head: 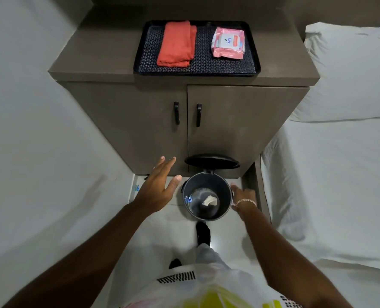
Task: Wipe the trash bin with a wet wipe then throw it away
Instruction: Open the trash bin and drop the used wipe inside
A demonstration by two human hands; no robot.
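A small dark pedal trash bin (227, 210) stands on the floor in front of the cabinet, its lid (211, 161) tipped up and back. A crumpled white wipe (211, 200) lies at the bottom inside. My foot (203, 232) rests at the bin's near side, where the pedal is hidden. My left hand (160, 185) hovers open to the left of the bin, fingers spread, holding nothing. My right hand (243, 194) is at the bin's right rim, wearing a bracelet, with its fingers mostly hidden behind the rim. A pink wet wipe pack (228, 42) lies on the tray above.
A brown two-door cabinet (140, 130) stands behind the bin. On top sits a black tray (198, 67) with a folded orange cloth (176, 44). White beds flank the narrow floor strip, with a pillow (349, 72) at the right.
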